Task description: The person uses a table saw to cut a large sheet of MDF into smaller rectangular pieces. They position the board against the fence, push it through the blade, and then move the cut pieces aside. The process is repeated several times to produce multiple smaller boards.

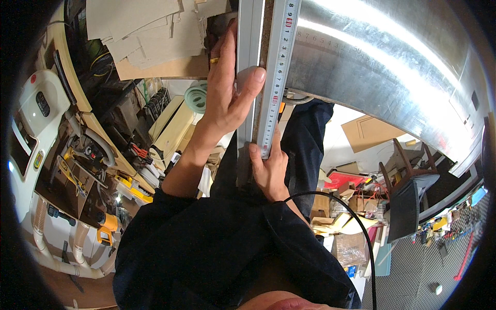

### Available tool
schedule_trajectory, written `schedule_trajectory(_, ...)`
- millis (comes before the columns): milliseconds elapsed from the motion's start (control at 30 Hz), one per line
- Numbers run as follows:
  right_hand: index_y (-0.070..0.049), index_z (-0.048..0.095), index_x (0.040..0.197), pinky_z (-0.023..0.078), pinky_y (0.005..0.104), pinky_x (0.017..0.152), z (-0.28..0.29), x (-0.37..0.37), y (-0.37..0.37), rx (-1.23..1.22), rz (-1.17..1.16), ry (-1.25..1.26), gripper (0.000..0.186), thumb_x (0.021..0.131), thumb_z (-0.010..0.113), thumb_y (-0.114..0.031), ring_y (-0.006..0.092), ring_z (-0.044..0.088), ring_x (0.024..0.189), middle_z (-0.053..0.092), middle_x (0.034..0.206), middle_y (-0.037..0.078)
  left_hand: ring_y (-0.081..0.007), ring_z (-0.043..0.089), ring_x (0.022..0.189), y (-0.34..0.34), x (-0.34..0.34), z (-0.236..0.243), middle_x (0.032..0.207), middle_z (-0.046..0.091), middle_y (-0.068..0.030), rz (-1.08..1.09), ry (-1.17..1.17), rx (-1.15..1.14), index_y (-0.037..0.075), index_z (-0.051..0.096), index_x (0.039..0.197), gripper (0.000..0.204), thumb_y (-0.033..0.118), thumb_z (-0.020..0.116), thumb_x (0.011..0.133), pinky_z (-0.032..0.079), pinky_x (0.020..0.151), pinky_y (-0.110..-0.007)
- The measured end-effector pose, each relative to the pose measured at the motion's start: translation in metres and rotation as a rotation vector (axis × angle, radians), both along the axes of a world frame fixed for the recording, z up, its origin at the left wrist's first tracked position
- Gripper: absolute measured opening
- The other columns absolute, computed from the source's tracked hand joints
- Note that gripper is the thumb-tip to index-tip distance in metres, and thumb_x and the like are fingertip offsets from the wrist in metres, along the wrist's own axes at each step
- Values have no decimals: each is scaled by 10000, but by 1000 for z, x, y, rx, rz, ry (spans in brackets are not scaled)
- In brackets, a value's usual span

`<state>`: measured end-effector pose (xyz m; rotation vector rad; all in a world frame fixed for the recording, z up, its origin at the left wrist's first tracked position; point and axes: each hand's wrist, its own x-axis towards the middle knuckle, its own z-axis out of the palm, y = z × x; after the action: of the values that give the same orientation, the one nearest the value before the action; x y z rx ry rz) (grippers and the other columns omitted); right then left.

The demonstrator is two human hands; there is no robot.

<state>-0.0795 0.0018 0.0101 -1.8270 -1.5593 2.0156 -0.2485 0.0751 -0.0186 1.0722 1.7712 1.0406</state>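
Note:
A long silver aluminium rail [248,39] runs from the top edge down toward my body. Along its right side, past a narrow brown gap, lies a pale measuring strip [281,59] with a printed scale. My left hand [225,101] is closed around the rail, thumb over its right edge and fingers on its left side. Lower down, my right hand [271,170] is closed at the strip's near end, thumb to the left and fingers to the right. The undersides of both hands' grips are hidden.
A shiny metal table [372,62] fills the upper right. Cardboard sheets [150,41] lie at upper left, a white machine [44,108] at far left. Below stand a dark stool [411,196] and boxes of clutter. A black cable [364,227] loops by my right arm.

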Motion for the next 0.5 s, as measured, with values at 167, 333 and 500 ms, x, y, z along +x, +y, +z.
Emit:
schedule_trajectory(167, -43, 109, 1506, 576, 464, 679, 0, 1, -1, -9, 1, 1, 849, 891, 580, -391, 438, 671, 767, 637, 1052, 302, -352, 371, 1321, 1, -1, 0, 1394, 417, -264, -14, 45, 17, -57, 235, 1463, 733, 366, 519, 936, 285, 1099, -445)
schedule_trajectory(333, -43, 108, 1507, 576, 468, 668, -2, 1, -1, 8, -5, 9, 851, 895, 574, -407, 439, 670, 758, 642, 1022, 308, -352, 374, 1319, -3, 0, -2, 1394, 409, -269, 0, 48, -25, -68, 229, 1460, 744, 381, 511, 938, 279, 1101, -454)
schedule_trajectory(500, -53, 114, 1509, 576, 462, 658, 0, 0, 0, 0, -18, 7, 849, 898, 569, -428, 435, 673, 745, 656, 958, 301, -361, 375, 1328, 1, 0, 2, 1401, 391, -285, -1, 17, -18, -68, 237, 1458, 737, 381, 510, 940, 286, 1106, -456)
